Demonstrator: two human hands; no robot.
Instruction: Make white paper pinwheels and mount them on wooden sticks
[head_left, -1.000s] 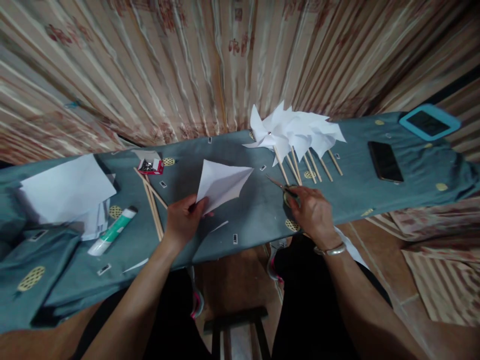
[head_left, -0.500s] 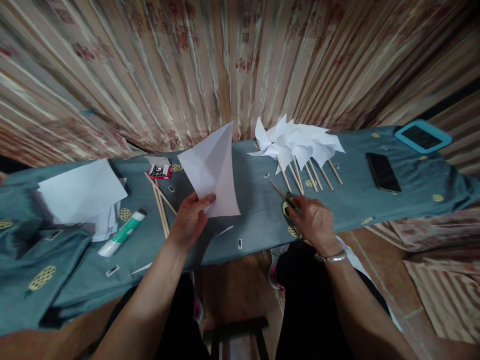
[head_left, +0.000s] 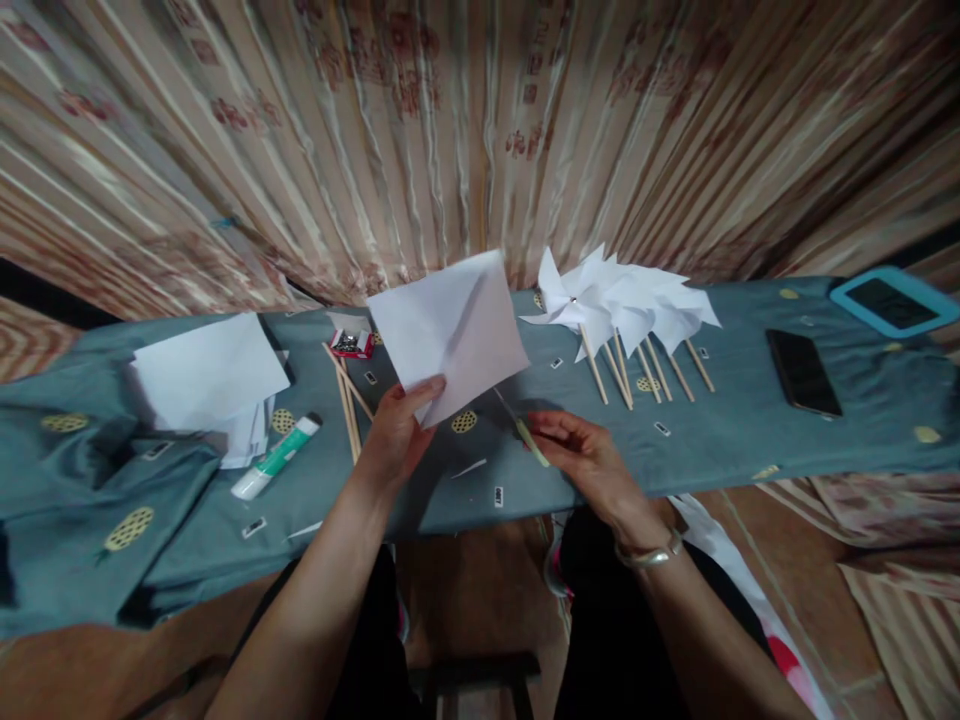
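Observation:
A creased white sheet of paper is pinched at its lower corner by my left hand, thumb on top, and held up over the cloth. My right hand is closed on a pair of scissors with pale green handles. Their blades point up and left, close to the paper's lower right edge; I cannot tell whether they touch it. Beyond my right hand, several white paper pinwheels on wooden sticks lie overlapped in a row.
On the green cloth to the left lie white sheets, a glue stick, wooden sticks and a small red box of pins. A black phone and a blue-framed tablet lie at the right. A curtain hangs behind.
The paper has turned from a tilted, narrow view to a flatter, wider one. My right hand has brought the scissors leftward, close to the paper. The whole view has shifted slightly.

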